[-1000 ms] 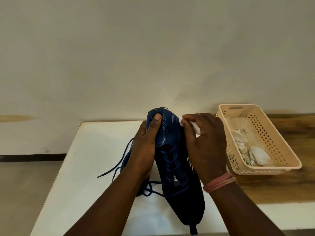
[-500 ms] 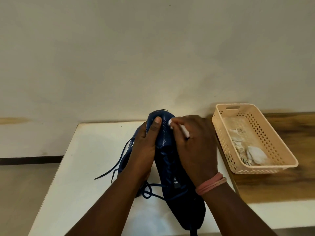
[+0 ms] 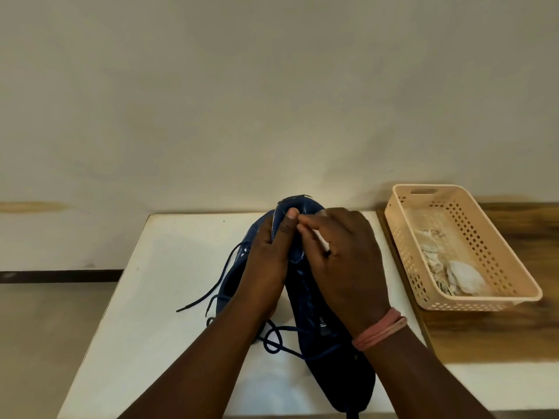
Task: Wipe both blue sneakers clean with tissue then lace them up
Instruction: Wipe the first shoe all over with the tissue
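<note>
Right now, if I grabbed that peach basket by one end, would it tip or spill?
Probably light: the basket is thin, perforated plastic. It holds only crumpled tissues bunched toward the near end, so lifting one end might slide them, not spill much. Its low walls likely flex slightly.

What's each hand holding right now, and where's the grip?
Left hand grips the raised blue sneaker at its toe end, thumb on top. Right hand is curled against the same toe; any tissue in its grip is hidden, so cannot tell.

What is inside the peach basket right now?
The peach basket holds crumpled white tissues heaped toward its near end, some looking soiled. Its far end looks bare. Anything beneath the heap is covered.
</note>
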